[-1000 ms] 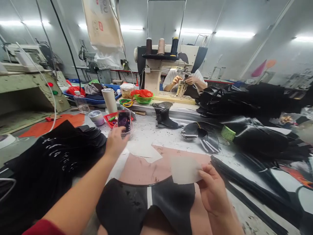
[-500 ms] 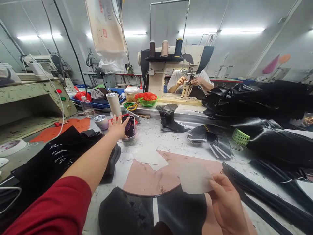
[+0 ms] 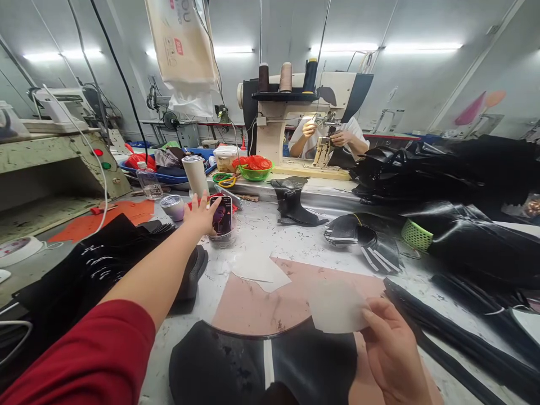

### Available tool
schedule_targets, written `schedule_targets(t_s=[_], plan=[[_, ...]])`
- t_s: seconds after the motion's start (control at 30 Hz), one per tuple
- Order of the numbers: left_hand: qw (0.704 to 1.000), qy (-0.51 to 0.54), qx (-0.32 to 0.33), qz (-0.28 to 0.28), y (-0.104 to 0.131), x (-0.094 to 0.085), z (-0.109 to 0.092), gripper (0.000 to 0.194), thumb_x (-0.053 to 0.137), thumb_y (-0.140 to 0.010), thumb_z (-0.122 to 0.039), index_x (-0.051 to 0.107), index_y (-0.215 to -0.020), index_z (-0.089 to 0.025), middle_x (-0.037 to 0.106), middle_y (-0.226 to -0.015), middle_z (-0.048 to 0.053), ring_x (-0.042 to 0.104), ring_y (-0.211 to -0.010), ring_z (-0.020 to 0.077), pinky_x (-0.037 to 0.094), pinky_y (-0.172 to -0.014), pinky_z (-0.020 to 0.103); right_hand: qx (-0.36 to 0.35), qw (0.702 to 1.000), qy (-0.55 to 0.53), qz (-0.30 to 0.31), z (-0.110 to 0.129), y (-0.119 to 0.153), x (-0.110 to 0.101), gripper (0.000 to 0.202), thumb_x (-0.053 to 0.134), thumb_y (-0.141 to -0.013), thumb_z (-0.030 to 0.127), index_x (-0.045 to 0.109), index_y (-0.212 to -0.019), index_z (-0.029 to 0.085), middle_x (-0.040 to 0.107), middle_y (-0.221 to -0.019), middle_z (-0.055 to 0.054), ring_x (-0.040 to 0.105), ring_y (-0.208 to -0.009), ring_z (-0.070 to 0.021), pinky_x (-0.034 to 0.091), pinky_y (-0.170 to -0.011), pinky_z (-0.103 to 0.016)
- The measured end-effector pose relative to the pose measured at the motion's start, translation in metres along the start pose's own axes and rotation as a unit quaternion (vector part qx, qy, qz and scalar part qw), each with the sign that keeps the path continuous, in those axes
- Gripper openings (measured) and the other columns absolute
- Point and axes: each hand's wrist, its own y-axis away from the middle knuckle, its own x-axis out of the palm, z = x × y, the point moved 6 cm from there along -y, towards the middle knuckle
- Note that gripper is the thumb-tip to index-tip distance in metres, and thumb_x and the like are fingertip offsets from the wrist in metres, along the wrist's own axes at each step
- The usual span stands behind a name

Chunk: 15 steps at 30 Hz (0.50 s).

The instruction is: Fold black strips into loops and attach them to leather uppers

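Black panel (image 3: 312, 360) bears white strip (image 3: 269, 363); right hand (image 3: 391, 343) pinches translucent sheet (image 3: 335, 306), not laid down; left hand (image 3: 198, 218) splayed at smartphone (image 3: 221, 218), contact unclear.

A grey wall (image 3: 237, 23) spans the rear, with lit white strip lights (image 3: 424, 48) in a broken row above red-edged benches (image 3: 390, 136)

The left arm (image 3: 141, 281) is outstretched, left hand (image 3: 198, 218) splayed; the right hand (image 3: 392, 343) is lower, fingers (image 3: 385, 308) pinched.
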Motion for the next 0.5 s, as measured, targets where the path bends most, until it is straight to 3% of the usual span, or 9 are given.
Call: schedule_targets(t_s=[0.1,0.2,0.23,0.3,0.37,0.43,0.5], plan=[[0.997,0.065,-0.005,-0.031,0.014,-0.021,-0.001,0.104,0.080,-0.048,-0.030,0.027,-0.137,-0.024,0.009,-0.149,0.014,0.000,-0.134,0.0405,0.010,-0.103,0.059,-0.020,1.000,0.001,0.015,0.002,0.002,0.002,0.030,0.076,-0.046,0.033,0.056,-0.063,0.018,0.056,-0.058,0.001,0.049,-0.052,-0.0111,0.041,-0.047,-0.021],[0.986,0.152,0.037,-0.053,0.055,-0.034,-0.022,0.049,0.056,-0.075,-0.032,0.051,-0.121,-0.018,0.033,-0.141,0.012,0.021,-0.132,0.0319,0.018,-0.107,0.047,-0.057,0.998,0.006,0.030,0.006,0.010,0.005,0.027,0.076,-0.051,0.033,0.057,-0.063,0.018,0.056,-0.059,0.001,0.050,-0.053,-0.0117,0.042,-0.048,-0.021],[0.979,0.185,0.070,-0.039,0.075,-0.032,-0.035,0.033,0.046,-0.081,-0.030,0.061,-0.107,-0.017,0.046,-0.131,0.010,0.035,-0.125,0.0263,0.025,-0.105,0.040,-0.069,0.997,0.012,0.041,0.007,0.014,0.007,0.025,0.075,-0.053,0.033,0.057,-0.064,0.018,0.055,-0.059,0.001,0.050,-0.054,-0.0121,0.043,-0.048,-0.021],[0.959,0.246,0.138,0.013,0.119,-0.020,-0.063,0.030,0.039,-0.083,-0.031,0.067,-0.082,-0.020,0.061,-0.111,0.006,0.052,-0.109,0.0202,0.038,-0.096,0.031,-0.091,0.992,0.031,0.082,0.009,0.024,0.012,0.022,0.073,-0.058,0.033,0.058,-0.065,0.018,0.056,-0.059,0.000,0.051,-0.054,-0.0130,0.044,-0.049,-0.022],[0.928,0.318,0.182,0.065,0.162,-0.004,-0.087,0.036,0.034,-0.084,-0.036,0.066,-0.082,-0.022,0.063,-0.108,0.005,0.056,-0.101,0.0181,0.044,-0.088,0.029,-0.108,0.983,0.051,0.140,0.012,0.035,0.018,0.020,0.071,-0.062,0.034,0.058,-0.066,0.018,0.057,-0.061,-0.001,0.053,-0.055,-0.0140,0.044,-0.049,-0.022],[0.812,0.529,0.167,0.183,0.196,0.015,-0.105,0.037,0.047,-0.076,-0.047,0.060,-0.098,-0.020,0.063,-0.101,0.008,0.059,-0.092,0.0198,0.047,-0.078,0.030,-0.117,0.975,0.062,0.178,0.015,0.045,0.023,0.019,0.068,-0.066,0.035,0.058,-0.066,0.019,0.058,-0.063,-0.002,0.054,-0.057,-0.0147,0.045,-0.051,-0.022],[0.706,0.646,0.110,0.266,0.218,0.028,-0.113,0.040,0.058,-0.067,-0.051,0.059,-0.089,-0.018,0.063,-0.079,0.005,0.058,-0.073,0.0172,0.047,-0.065,0.028,-0.115,0.973,0.075,0.188,0.018,0.053,0.026,0.021,0.067,-0.068,0.036,0.056,-0.065,0.019,0.058,-0.063,-0.002,0.054,-0.058,-0.0145,0.045,-0.052,-0.022]])
